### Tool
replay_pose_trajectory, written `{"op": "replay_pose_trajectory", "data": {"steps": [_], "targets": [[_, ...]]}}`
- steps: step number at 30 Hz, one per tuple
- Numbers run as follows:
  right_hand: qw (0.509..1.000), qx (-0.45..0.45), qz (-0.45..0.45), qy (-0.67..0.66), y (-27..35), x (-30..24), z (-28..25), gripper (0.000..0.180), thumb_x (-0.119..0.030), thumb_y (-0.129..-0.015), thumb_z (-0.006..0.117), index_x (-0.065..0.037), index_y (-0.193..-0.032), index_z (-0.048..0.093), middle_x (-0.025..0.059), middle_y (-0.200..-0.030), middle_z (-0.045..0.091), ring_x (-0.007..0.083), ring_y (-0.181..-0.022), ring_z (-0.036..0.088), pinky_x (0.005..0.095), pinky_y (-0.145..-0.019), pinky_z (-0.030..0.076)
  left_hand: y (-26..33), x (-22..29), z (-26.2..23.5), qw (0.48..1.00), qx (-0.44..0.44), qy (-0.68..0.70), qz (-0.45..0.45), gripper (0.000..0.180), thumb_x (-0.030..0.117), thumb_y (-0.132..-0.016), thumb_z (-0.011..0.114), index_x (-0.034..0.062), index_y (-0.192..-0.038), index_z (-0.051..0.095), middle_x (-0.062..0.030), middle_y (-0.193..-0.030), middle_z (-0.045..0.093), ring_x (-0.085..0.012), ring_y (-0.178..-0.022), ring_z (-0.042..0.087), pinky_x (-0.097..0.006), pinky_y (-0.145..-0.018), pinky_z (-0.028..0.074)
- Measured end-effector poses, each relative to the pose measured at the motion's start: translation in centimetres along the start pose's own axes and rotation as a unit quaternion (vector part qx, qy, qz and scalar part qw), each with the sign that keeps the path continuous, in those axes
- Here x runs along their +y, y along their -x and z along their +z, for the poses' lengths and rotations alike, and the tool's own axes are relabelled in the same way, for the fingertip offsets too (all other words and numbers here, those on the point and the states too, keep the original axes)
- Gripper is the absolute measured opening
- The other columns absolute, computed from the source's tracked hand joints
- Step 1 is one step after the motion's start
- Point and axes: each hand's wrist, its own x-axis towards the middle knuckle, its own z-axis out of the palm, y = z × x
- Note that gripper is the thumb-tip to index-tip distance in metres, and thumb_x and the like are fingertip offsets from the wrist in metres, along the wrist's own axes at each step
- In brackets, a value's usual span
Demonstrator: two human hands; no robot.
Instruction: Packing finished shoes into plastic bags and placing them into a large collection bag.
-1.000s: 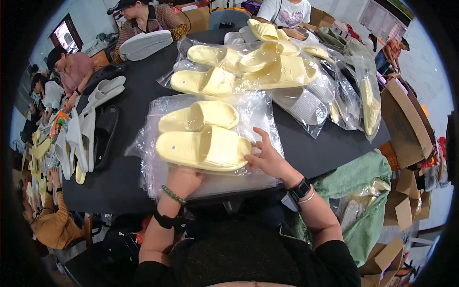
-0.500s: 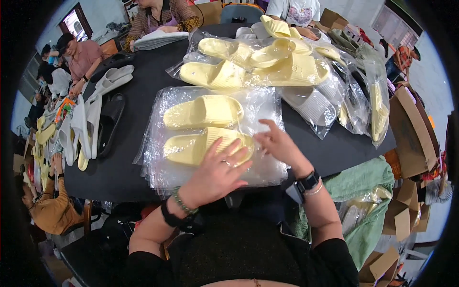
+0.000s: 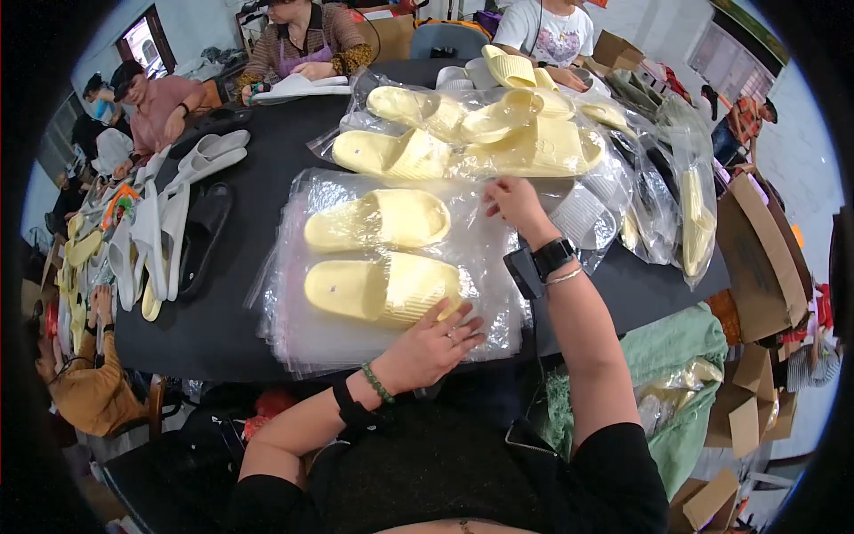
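Observation:
Two pale yellow slide slippers, a far one (image 3: 378, 220) and a near one (image 3: 382, 287), lie side by side with toes to the right. Beneath them is a stack of clear plastic bags (image 3: 289, 343); I cannot tell whether the pair lies inside the top bag. My left hand (image 3: 431, 347) is open, its fingers spread over the bag and touching the near slipper's toe end. At the stack's far right corner, my right hand (image 3: 518, 206) has its fingers bent together on the edge of the top bag.
Beyond the stack, bagged yellow slippers (image 3: 534, 147) and bagged grey ones (image 3: 583, 216) are heaped. White slippers (image 3: 147, 236) and a black slipper (image 3: 205, 240) lie left on the black table (image 3: 236, 334). Co-workers sit around. Cardboard boxes (image 3: 761, 258) and a green sack (image 3: 667, 343) stand right.
My right hand has moved away from me to the bag's far corner, and its fingers have closed. My left hand has slid nearer and right, off the top of the near slipper.

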Motion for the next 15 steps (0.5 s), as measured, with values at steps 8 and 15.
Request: {"op": "replay_pose_trajectory", "data": {"steps": [8, 15], "targets": [[0.975, 0.093, -0.103, 0.176, -3.3, 1.8, 0.8, 0.019, -0.007, -0.090, 0.059, 0.006, -0.103, 0.063, 0.0227, -0.093, 0.068, 0.0388, -0.087, 0.067, 0.0441, -0.077, 0.054, 0.6, 0.6, 0.7, 0.999, 0.007, -0.026, -0.018, 0.048, 0.028, -0.093, 0.060, 0.0161, -0.139, 0.053, -0.0016, -0.151, 0.045, -0.0298, -0.147, 0.030, -0.060, -0.120, 0.010], [0.877, 0.152, -0.388, 0.239, 7.8, -5.0, 1.0, 0.070, -0.011, -0.084, 0.072, 0.006, -0.142, 0.036, 0.0287, -0.142, 0.042, 0.0458, -0.130, 0.043, 0.0472, -0.109, 0.037, 2.9, -3.4, -8.4, 0.941, 0.216, -0.078, -0.249, 0.058, 0.031, -0.091, 0.065, 0.0080, -0.142, 0.048, -0.0211, -0.155, 0.035, -0.0390, -0.147, 0.026, -0.062, -0.117, 0.014]]}}
